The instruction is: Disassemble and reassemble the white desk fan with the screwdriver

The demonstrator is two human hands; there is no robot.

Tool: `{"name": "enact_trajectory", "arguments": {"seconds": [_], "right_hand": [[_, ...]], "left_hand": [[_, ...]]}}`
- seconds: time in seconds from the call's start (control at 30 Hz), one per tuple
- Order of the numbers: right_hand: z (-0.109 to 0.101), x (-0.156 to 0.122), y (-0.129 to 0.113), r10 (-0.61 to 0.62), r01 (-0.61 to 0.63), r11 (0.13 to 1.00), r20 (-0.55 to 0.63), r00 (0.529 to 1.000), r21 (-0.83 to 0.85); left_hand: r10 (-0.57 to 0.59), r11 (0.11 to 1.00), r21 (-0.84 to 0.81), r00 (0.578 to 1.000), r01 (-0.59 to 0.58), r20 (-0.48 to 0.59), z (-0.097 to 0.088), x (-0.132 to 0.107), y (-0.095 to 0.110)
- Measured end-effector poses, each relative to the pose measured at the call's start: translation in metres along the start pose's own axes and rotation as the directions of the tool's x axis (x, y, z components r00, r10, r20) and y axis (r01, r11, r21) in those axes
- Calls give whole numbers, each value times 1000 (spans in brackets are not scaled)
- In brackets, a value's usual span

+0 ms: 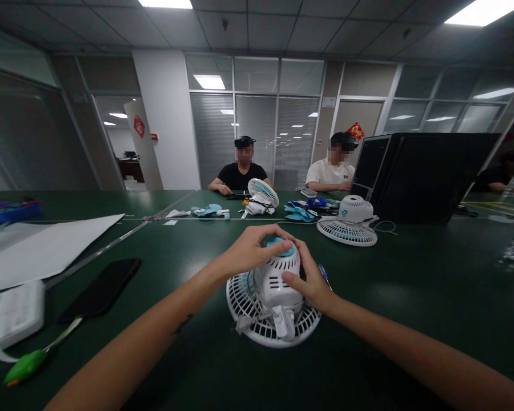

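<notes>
A small white desk fan (272, 305) lies face down on the green table (402, 297), its round grille flat and its motor housing pointing up. My left hand (251, 248) is wrapped over the top of the housing, where a light blue cap shows between the fingers. My right hand (310, 279) grips the housing's right side, thumb pressed on the white shell. A blue pen (324, 274) lies just behind my right hand.
A black phone (100, 288), a green-handled tool (28, 365), a white box (8, 314) and white paper (43, 245) lie left. Another fan (349, 222) lies face down ahead right, a third (261, 197) by two seated people. A black computer case (420, 174) stands right.
</notes>
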State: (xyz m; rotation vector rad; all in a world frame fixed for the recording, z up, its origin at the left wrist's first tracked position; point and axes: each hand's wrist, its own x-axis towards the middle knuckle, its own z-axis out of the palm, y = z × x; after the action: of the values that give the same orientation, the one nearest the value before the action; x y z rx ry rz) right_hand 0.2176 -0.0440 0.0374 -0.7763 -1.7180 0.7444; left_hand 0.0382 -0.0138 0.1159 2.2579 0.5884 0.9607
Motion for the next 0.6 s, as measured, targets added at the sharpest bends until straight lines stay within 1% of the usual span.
{"name": "enact_trajectory", "arguments": {"seconds": [0.07,0.13,0.2,0.3,0.43,0.53,0.6], "right_hand": [[0,-1,0,6,-6,1000,-11,1000,5],[1,-1,-1,18,-18,1000,-12,1000,3],[1,-1,-3,31,-31,1000,-9,999,-1],[1,-1,-5,48,-48,999,-12,999,4],[1,-2,-5,44,-44,999,3,999,25],[1,-2,-3,30,-30,999,18,999,35],[1,-2,-1,23,-24,999,19,1000,40]], "left_hand": [[11,1000,4,998,-11,-61,5,0,-2],[35,998,57,993,-29,-112,6,0,-2],[36,993,114,991,-21,-131,4,0,-1],[4,990,143,996,9,-87,-2,-1,4],[18,982,188,1000,-14,-18,-6,-3,10],[34,977,212,999,-32,-6,-6,-5,12],[25,977,210,1000,-27,11,-7,-6,12]]}}
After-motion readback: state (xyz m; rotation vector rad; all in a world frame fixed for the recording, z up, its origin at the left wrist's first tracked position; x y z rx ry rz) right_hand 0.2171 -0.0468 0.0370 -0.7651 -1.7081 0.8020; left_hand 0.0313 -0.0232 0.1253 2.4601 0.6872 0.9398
